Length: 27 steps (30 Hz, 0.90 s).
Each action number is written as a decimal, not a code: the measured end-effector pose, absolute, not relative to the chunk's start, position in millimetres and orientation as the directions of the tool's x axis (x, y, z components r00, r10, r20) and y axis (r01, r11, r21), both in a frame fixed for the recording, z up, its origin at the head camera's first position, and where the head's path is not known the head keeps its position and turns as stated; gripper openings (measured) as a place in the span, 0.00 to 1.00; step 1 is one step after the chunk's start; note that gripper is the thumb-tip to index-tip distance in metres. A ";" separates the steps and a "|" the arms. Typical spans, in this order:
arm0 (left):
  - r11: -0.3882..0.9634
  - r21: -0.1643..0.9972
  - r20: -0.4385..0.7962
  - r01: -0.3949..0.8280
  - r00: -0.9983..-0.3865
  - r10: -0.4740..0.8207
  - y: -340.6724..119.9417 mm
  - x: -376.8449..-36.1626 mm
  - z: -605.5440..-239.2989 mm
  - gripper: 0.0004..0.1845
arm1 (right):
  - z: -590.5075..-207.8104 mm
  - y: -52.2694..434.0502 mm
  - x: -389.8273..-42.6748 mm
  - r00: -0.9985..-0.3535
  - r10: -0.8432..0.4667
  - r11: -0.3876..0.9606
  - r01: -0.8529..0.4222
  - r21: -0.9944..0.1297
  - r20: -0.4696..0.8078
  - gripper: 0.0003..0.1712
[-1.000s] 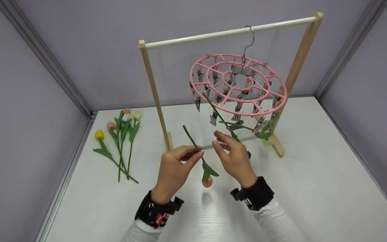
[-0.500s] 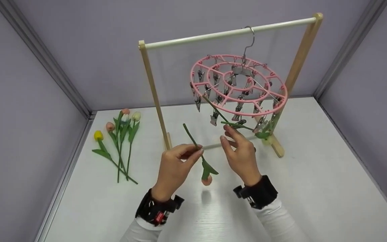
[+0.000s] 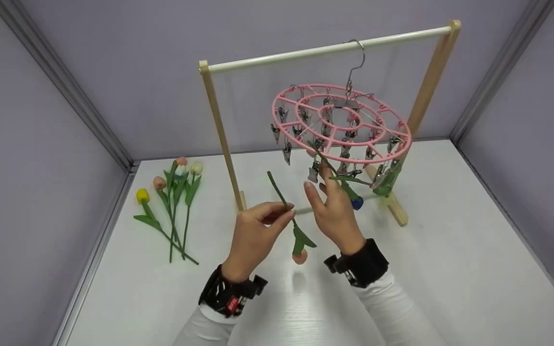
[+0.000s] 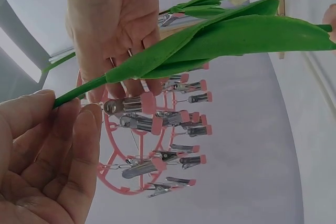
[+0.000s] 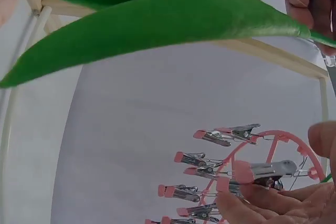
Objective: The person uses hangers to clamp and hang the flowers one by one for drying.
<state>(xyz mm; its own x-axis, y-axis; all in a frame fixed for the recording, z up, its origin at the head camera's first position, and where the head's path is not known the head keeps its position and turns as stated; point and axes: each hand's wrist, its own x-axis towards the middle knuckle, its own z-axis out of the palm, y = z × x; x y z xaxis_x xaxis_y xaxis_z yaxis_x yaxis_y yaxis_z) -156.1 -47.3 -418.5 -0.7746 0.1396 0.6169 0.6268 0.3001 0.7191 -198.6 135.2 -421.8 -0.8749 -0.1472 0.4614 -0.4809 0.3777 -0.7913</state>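
Observation:
My left hand pinches the green stem of an artificial peach tulip between thumb and fingertips. Its bloom hangs downward, and broad leaves show large in the left wrist view. My right hand reaches up under the front of a pink round clip hanger. Its fingers lie behind a hanging metal clip with pink tips, the thumb standing apart from it. A blue tulip hangs upside down just beyond the right hand, and another tulip's green leaf hangs at the hanger's right side.
The hanger's hook sits over the white bar of a wooden stand. Several tulips lie on the white table at left, including a yellow one and a white one.
My right hand moved right, then up and back left to the front clip. The hanger has turned and tilted slightly. My left hand still holds the peach tulip, shifted slightly right.

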 end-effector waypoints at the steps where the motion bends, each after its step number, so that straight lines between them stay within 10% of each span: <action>1: 0.293 0.723 0.615 0.626 -0.776 0.140 -46.3 -157.5 -417.5 0.07 | -420.3 134.4 -199.9 -0.870 -0.141 0.371 -0.490 -0.789 0.473 0.37; 13: 0.307 0.707 0.629 0.637 -0.765 0.139 -34.3 -183.8 -395.5 0.08 | -408.6 142.5 -212.4 -0.746 0.005 0.447 -0.594 -0.669 0.666 0.14; 27: 0.253 0.765 0.558 0.593 -0.805 0.201 -16.4 -205.1 -371.2 0.09 | -412.1 174.2 -212.4 -0.970 0.107 -0.080 -0.226 -0.971 0.217 0.22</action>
<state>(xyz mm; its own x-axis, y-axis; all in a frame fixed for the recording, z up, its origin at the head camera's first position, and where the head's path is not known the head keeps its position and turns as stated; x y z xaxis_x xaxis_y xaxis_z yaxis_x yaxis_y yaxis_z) -205.1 -16.4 -371.2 -0.8052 0.2006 0.5581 0.5929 0.2529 0.7645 -212.4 174.2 -412.1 -0.9704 0.1069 0.2166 -0.2256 -0.0799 -0.9709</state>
